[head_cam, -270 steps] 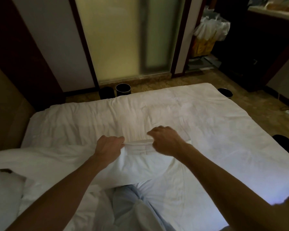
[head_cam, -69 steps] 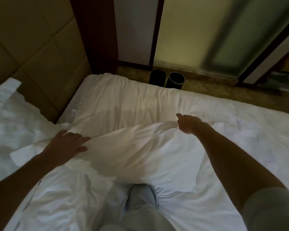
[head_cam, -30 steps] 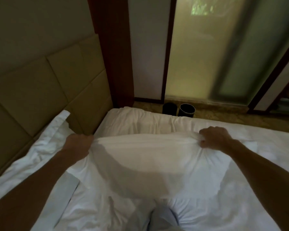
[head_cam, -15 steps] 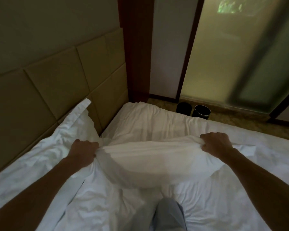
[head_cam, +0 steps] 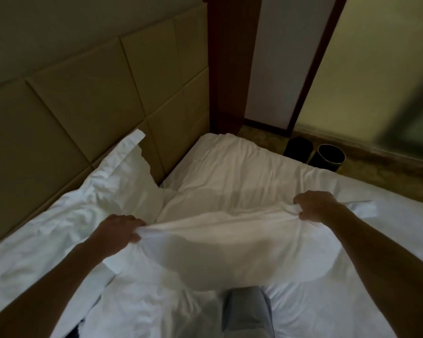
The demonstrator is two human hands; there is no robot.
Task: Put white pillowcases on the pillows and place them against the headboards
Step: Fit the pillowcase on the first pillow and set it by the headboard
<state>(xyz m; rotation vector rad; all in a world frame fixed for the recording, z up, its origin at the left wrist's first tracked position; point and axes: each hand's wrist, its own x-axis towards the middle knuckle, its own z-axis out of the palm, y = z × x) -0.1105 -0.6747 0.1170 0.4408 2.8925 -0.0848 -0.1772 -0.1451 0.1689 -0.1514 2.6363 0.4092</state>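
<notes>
A pillow in a white pillowcase (head_cam: 220,245) hangs lifted above the bed between both hands. My left hand (head_cam: 119,229) grips its left corner, my right hand (head_cam: 315,206) grips its right corner. A second white pillow (head_cam: 93,198) leans against the padded beige headboard (head_cam: 83,113) on the left, one corner sticking up. The free stretch of headboard lies beyond and to the right of that pillow.
The white bed sheet (head_cam: 242,172) is wrinkled and runs to the far corner. Two dark round bins (head_cam: 327,157) stand on the floor beyond the bed. A dark wooden post (head_cam: 227,64) rises at the headboard's end. My knee (head_cam: 247,311) rests on the bed.
The view has turned left toward the headboard. Both hands keep their grip on the pillow's corners, and the pillow has been carried a little closer to the headboard.
</notes>
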